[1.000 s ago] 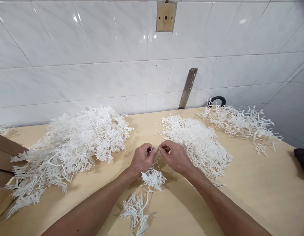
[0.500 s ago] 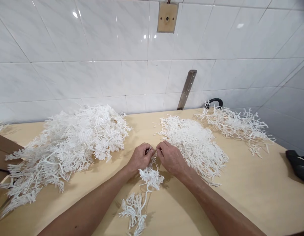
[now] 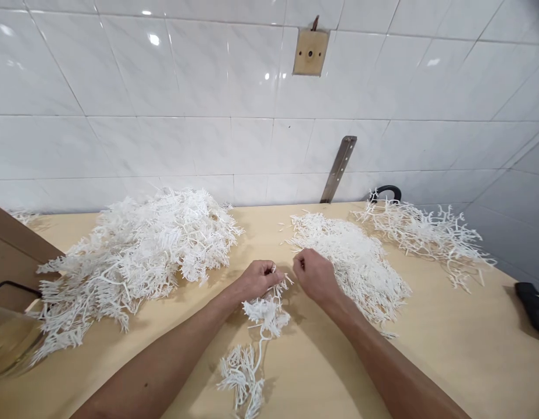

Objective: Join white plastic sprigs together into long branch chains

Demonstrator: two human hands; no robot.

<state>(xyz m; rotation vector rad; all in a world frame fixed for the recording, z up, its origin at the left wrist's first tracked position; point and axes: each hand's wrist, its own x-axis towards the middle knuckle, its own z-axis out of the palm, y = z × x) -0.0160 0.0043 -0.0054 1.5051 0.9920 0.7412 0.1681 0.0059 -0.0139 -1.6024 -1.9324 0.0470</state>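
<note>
Between the thumb and fingers of my left hand [image 3: 260, 280] is pinched a white branched sprig [image 3: 268, 317], its tufted lower end trailing toward me over the table. My right hand [image 3: 313, 272] is apart from the sprig, fingers curled closed, beside a pile of loose white slivers [image 3: 352, 256]. Whatever those fingers may hold is hidden. To the left of my hands lies a large heap of white tufted sprigs [image 3: 164, 238]. A sparser heap of bare white branching stems [image 3: 426, 230] sits at the back right.
The pale wooden table [image 3: 461, 349] meets a white tiled wall [image 3: 186, 145]. A metal bracket [image 3: 339, 169] stands against the wall, near a black curved handle [image 3: 389, 191]. A black object [image 3: 533, 308] lies at the right edge. A brown box [image 3: 16, 262] and a glass container [image 3: 11, 340] are at the left.
My right hand has moved right, away from my left hand, which keeps its pinch on the sprig. The view has shifted slightly, so the surroundings appear lower and farther right.
</note>
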